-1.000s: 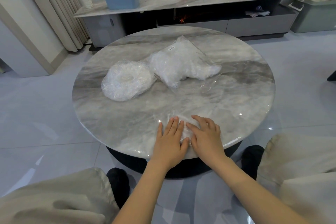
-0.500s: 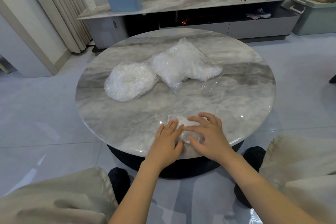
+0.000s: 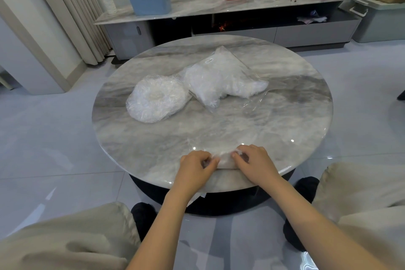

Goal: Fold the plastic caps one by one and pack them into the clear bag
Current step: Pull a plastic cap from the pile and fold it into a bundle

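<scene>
Head view: left hand (image 3: 195, 165) and right hand (image 3: 255, 163), fingers curled, seemingly pinch plastic cap (image 3: 225, 158)

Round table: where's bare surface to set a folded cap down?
Bare marble between the hands and the stack of caps, and along the right rim. Crowded at far centre: stack and clear bag touch, loose film trailing right.

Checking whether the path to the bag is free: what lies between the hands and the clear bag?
In the head view, only bare marble tabletop lies between the hands and the clear bag; the pile of unfolded caps sits off to the left.
</scene>
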A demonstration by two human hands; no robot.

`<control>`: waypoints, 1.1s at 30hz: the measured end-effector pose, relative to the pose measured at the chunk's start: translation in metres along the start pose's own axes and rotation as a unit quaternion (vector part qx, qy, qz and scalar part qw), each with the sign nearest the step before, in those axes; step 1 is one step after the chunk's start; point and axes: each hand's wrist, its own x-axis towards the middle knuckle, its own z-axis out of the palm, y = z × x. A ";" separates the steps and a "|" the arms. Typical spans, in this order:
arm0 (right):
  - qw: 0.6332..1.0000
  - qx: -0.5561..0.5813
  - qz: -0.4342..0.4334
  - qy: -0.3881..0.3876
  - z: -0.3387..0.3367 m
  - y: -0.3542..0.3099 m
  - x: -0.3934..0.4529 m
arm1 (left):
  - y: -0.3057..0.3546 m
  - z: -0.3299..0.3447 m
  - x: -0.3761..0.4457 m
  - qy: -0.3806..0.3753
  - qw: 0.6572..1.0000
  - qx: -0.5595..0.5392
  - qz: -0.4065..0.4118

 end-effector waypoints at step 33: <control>0.922 0.338 0.186 0.022 -0.038 -0.038 0.033 | 0.042 -0.021 0.033 0.099 0.892 -0.399 -0.189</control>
